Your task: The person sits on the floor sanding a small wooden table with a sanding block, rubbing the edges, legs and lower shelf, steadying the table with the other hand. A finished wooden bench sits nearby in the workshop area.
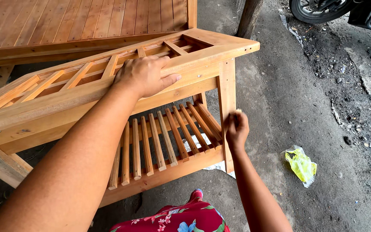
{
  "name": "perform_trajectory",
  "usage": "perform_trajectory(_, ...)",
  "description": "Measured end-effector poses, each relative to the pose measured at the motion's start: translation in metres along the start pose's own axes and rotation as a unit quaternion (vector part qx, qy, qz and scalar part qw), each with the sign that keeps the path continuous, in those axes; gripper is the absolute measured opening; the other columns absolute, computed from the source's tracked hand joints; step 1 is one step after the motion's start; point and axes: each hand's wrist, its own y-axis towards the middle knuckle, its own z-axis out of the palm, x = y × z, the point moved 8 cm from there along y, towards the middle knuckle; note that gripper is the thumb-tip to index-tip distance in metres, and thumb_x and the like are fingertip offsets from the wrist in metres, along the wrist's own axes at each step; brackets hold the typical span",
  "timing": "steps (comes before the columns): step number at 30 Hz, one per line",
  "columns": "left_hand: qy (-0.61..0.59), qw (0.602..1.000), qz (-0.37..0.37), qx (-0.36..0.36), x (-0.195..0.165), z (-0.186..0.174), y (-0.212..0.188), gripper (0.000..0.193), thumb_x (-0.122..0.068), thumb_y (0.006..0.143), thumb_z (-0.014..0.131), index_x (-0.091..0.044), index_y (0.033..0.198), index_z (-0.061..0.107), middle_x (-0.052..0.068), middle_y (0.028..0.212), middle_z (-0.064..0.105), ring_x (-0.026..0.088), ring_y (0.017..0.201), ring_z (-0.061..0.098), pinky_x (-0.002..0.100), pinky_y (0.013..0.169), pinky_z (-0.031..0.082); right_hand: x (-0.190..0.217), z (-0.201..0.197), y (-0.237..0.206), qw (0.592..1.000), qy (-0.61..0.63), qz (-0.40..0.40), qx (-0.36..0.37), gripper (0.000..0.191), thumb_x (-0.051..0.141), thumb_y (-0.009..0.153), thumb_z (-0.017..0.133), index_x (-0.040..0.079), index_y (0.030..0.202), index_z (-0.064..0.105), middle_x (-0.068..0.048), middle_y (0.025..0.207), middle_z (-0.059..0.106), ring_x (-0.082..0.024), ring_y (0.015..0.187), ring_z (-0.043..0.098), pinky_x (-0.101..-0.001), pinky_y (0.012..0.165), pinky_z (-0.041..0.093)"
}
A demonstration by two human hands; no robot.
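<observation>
Bare grey concrete floor (288,99) runs across the right of the scene, turning to dark gravelly dirt at the far right, where part of a motorbike wheel (318,10) shows at the top edge and a crumpled yellow plastic bag (300,164) lies on the ground near the right. A dark post (249,17) stands at the far middle, and a broad panel of varnished wooden slats (78,21) fills the far left. Near the middle stands a varnished wooden rack (194,56) with a ladder-like top frame of short cross pieces and a lower shelf of slats (159,141) fanning out beneath it. The left hand (144,75) lies palm down on the near top rail of the rack, fingers spread flat and resting on the wood rather than curled around it. The right hand (236,129) is lower and to the right, against the rack's near right leg (227,86), its fingers bunched and pinched on a small pale piece pressed to the wood; what that piece is cannot be told. A scrap of white paper shows under the slats, and red floral cloth (181,217) covers the person's lap at the near edge
</observation>
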Motion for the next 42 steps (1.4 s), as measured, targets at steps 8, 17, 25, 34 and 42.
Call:
perform_trajectory(8, -0.002, 0.999, 0.035, -0.020, 0.000, 0.000, -0.002, 0.070, -0.072, 0.089, 0.055, -0.024, 0.139, 0.059, 0.011, 0.131, 0.067, 0.036, 0.121, 0.062, 0.055, 0.104, 0.046, 0.092, 0.059, 0.130, 0.977, -0.020, -0.213, -0.012, 0.007, 0.003, 0.102, 0.067, 0.002, 0.100, 0.060, -0.013, 0.091, 0.059, -0.031, 0.082, 0.059, -0.0380, 0.074, 0.048)
perform_trajectory(17, 0.000, 1.000, 0.021, -0.019, 0.000, 0.000, 0.001, 0.069, -0.073, 0.089, 0.055, -0.025, 0.139, 0.060, 0.010, 0.132, 0.066, 0.037, 0.122, 0.060, 0.056, 0.104, 0.044, 0.004, -0.008, -0.043, 0.993, -0.054, -0.070, 0.077, 0.008, -0.003, 0.096, 0.058, 0.005, 0.098, 0.057, -0.013, 0.092, 0.060, -0.030, 0.084, 0.062, -0.0379, 0.078, 0.051)
perform_trajectory(25, 0.001, 0.998, 0.045, -0.042, 0.000, -0.002, 0.000, 0.067, -0.072, 0.089, 0.057, -0.025, 0.137, 0.062, 0.012, 0.125, 0.069, 0.038, 0.118, 0.062, 0.057, 0.105, 0.043, 0.079, 0.054, 0.097, 0.991, 0.000, -0.130, 0.002, 0.004, 0.002, 0.102, 0.059, 0.004, 0.100, 0.057, -0.013, 0.094, 0.059, -0.030, 0.085, 0.060, -0.0380, 0.080, 0.050)
perform_trajectory(34, 0.008, 0.999, 0.035, -0.037, -0.001, -0.002, -0.001, 0.068, -0.071, 0.089, 0.057, -0.024, 0.138, 0.059, 0.010, 0.129, 0.068, 0.037, 0.117, 0.063, 0.058, 0.099, 0.048, -0.066, -0.018, -0.072, 0.986, -0.063, 0.129, -0.085, 0.013, 0.011, 0.103, 0.051, -0.001, 0.105, 0.052, -0.015, 0.094, 0.056, -0.025, 0.083, 0.056, -0.0379, 0.081, 0.050)
perform_trajectory(42, 0.018, 0.999, 0.021, -0.016, -0.001, -0.004, -0.004, 0.066, -0.071, 0.091, 0.057, -0.025, 0.137, 0.061, 0.010, 0.126, 0.069, 0.036, 0.118, 0.064, 0.057, 0.101, 0.048, -0.059, 0.011, -0.039, 0.958, -0.055, 0.233, -0.159, 0.015, 0.015, 0.097, 0.053, 0.001, 0.101, 0.055, -0.014, 0.092, 0.064, -0.023, 0.078, 0.062, -0.0408, 0.077, 0.053)
